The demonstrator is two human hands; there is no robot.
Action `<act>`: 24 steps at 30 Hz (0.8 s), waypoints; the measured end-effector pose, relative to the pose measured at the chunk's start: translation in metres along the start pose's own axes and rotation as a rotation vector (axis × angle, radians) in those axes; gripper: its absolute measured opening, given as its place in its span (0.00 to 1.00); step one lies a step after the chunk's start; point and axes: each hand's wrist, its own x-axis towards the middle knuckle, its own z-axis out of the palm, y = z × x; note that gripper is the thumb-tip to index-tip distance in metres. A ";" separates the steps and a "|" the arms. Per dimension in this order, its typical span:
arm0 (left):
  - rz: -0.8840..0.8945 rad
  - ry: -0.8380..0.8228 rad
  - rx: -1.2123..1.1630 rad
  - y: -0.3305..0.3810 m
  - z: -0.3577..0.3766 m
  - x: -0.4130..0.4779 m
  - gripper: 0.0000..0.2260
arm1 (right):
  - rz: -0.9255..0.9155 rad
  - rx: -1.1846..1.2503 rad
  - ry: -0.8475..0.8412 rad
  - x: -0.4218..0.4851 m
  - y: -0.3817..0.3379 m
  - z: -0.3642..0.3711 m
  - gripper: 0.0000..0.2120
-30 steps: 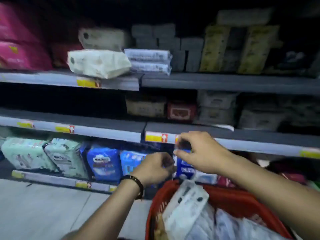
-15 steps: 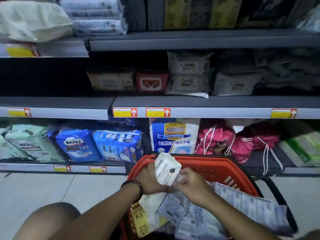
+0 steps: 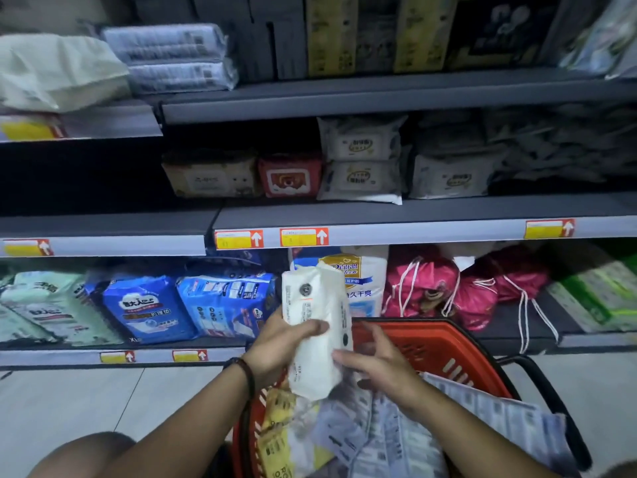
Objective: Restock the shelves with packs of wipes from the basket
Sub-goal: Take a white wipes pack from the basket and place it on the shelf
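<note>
A white pack of wipes [image 3: 312,305] stands upright above the red basket [image 3: 444,353]. My left hand [image 3: 279,343] grips it from the left, thumb across its front. My right hand [image 3: 375,363] touches its lower right edge with fingers spread. The basket holds several more packs [image 3: 379,429], white and yellow. On the middle shelf [image 3: 413,215] lie white wipe packs [image 3: 360,160], with a red pack [image 3: 291,174] and a beige pack [image 3: 210,177] to their left.
The bottom shelf carries blue packs [image 3: 148,305], pale green packs [image 3: 41,305], a tall white-and-blue bag [image 3: 362,274] and pink drawstring bags [image 3: 448,288]. The top shelf holds grey-white packs [image 3: 169,56] and dark boxes. Pale tiled floor [image 3: 69,401] lies at left.
Both hands went from the bottom shelf down into the basket. They lifted out a white pack, which now stands higher, in front of the bottom shelf. The camera tilted down.
</note>
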 end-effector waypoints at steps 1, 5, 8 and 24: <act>-0.007 -0.026 -0.122 0.004 0.000 -0.002 0.32 | 0.022 0.067 -0.042 -0.002 -0.003 -0.002 0.51; -0.033 -0.130 -0.468 0.017 0.006 -0.008 0.39 | -0.015 0.308 -0.205 -0.010 -0.012 0.000 0.35; 0.060 -0.160 -0.457 0.024 0.009 -0.008 0.46 | -0.108 0.460 -0.107 -0.013 -0.019 0.003 0.32; 0.270 0.296 -0.650 0.069 0.021 -0.018 0.27 | -0.513 0.132 0.242 -0.023 -0.047 0.020 0.64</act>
